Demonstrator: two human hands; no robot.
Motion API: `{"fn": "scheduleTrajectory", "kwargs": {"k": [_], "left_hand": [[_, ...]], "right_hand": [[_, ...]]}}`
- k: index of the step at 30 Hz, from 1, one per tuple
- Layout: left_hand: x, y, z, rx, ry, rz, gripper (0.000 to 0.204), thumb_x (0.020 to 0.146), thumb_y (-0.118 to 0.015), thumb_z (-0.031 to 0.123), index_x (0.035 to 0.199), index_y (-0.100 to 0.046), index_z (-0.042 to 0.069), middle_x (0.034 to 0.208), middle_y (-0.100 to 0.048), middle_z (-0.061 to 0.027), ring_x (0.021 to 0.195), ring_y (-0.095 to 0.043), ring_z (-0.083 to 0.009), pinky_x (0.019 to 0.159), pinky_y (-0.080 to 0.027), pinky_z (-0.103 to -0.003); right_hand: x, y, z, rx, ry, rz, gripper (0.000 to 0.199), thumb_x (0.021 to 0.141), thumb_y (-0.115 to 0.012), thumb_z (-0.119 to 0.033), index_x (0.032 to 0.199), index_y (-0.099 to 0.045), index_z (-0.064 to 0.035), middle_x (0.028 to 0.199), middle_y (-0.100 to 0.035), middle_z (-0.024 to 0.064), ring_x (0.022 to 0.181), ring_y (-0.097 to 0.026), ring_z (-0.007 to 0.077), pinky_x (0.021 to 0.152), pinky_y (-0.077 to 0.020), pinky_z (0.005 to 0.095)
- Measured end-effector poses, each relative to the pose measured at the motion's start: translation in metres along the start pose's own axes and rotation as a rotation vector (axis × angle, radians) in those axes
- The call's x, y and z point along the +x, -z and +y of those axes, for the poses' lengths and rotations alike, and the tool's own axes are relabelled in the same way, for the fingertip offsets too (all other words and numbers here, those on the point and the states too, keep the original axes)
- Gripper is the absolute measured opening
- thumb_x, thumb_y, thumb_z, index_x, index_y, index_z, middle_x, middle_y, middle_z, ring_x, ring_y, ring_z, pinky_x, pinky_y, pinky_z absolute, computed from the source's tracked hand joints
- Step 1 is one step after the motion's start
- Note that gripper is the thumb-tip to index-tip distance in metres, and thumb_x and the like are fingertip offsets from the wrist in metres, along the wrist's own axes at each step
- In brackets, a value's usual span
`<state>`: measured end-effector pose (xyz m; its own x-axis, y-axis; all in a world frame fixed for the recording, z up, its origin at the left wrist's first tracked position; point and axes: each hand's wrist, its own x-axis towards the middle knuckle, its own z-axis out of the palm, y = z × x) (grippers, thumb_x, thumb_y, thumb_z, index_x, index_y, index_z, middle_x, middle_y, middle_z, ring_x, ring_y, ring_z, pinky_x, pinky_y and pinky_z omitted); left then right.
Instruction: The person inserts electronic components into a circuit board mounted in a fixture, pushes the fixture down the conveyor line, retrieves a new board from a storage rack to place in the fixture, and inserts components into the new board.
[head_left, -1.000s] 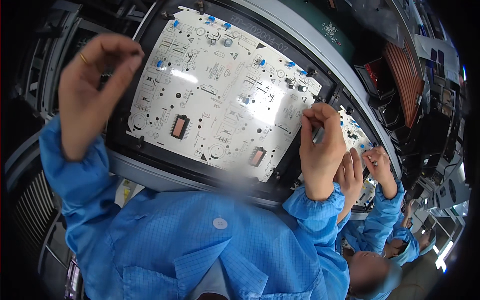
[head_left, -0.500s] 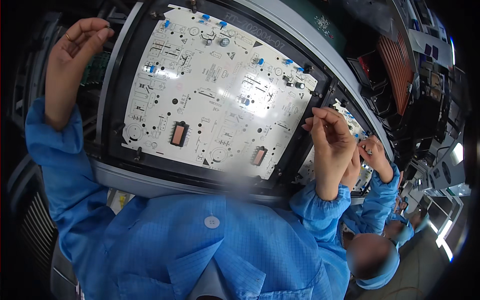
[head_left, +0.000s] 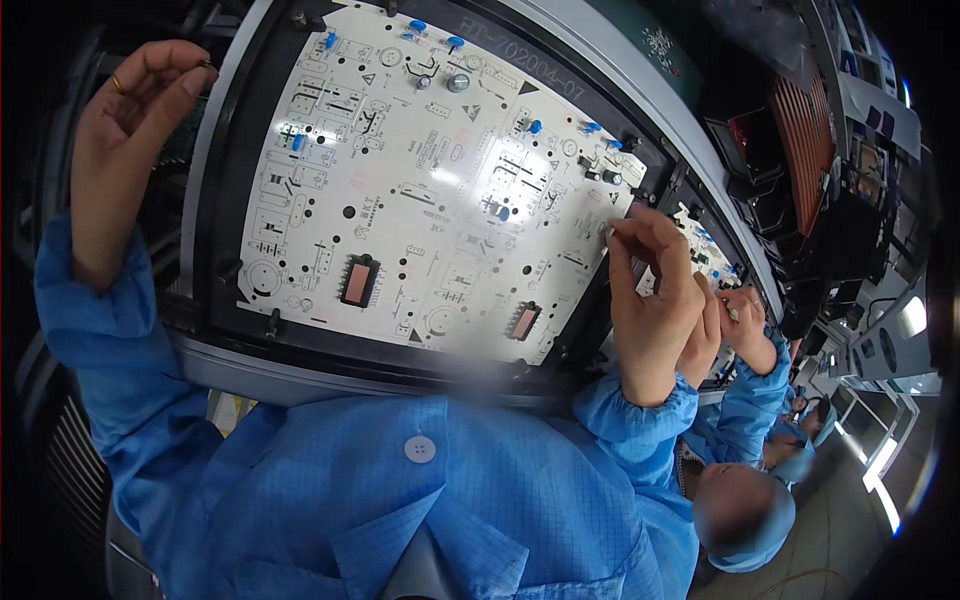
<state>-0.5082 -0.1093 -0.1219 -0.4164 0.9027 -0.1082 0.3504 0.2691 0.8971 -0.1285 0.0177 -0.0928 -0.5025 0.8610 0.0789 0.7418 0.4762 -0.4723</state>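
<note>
A white circuit board panel (head_left: 385,250) with black printed markings lies in front of me in a black frame (head_left: 225,190). On it stand several blue disc capacitors (head_left: 299,142), some cylindrical capacitors (head_left: 458,83) and two black chips with pinkish tops (head_left: 359,281). My left hand (head_left: 130,140) is raised beyond the frame's left side, thumb and index finger closed on a small dark component (head_left: 208,65). At the board's right edge hovers my right hand (head_left: 655,310), its thumb and fingertips pinched together. Whatever they hold is too small to make out.
A second board (head_left: 712,262) in a frame lies to the right, where a co-worker's hand (head_left: 745,330) is busy. A metal rail (head_left: 290,375) runs between me and the frame. Far right are dark bins (head_left: 750,140) and a reddish-brown ribbed stack (head_left: 803,125). Small loose parts (head_left: 658,45) lie on a green surface.
My right hand has moved slightly left, so its fingertips now reach over the board's right edge. My left hand has shifted a little to the left, still pinched. The view has shifted slightly.
</note>
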Motion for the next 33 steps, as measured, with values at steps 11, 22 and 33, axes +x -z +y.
{"fn": "scheduleTrajectory", "kwargs": {"k": [11, 22, 33], "left_hand": [[0.005, -0.003, -0.006, 0.009, -0.012, -0.036, 0.023, 0.094, -0.059, 0.015, 0.113, -0.06, 0.002, 0.105, -0.064, -0.0042, 0.104, -0.06, -0.0124, 0.094, -0.044, -0.024], [0.006, -0.003, -0.011, 0.026, -0.024, -0.039, 0.024, 0.094, -0.059, 0.016, 0.114, -0.06, 0.003, 0.106, -0.065, -0.0048, 0.105, -0.06, -0.0133, 0.093, -0.044, -0.025], [0.011, -0.008, -0.009, -0.073, 0.035, -0.038, 0.024, 0.093, -0.061, 0.013, 0.114, -0.061, 0.002, 0.101, -0.068, -0.0056, 0.097, -0.063, -0.0116, 0.087, -0.048, -0.024]], "right_hand": [[-0.001, -0.001, 0.0, -0.131, 0.119, 0.022, 0.039, 0.081, -0.068, 0.007, 0.114, -0.05, 0.0004, 0.093, -0.071, 0.0141, 0.092, -0.07, 0.0224, 0.081, -0.0527, 0.0267], [-0.003, 0.01, -0.012, -0.335, 0.02, 0.083, 0.028, 0.083, -0.066, 0.005, 0.109, -0.059, 0.0005, 0.088, -0.072, 0.0095, 0.087, -0.069, 0.0152, 0.075, -0.0531, 0.0262], [-0.017, 0.011, -0.013, -0.244, 0.116, 0.074, 0.023, 0.079, -0.063, 0.009, 0.1, -0.061, 0.0007, 0.093, -0.068, 0.0103, 0.09, -0.064, 0.0273, 0.085, -0.0471, 0.0352]]}}
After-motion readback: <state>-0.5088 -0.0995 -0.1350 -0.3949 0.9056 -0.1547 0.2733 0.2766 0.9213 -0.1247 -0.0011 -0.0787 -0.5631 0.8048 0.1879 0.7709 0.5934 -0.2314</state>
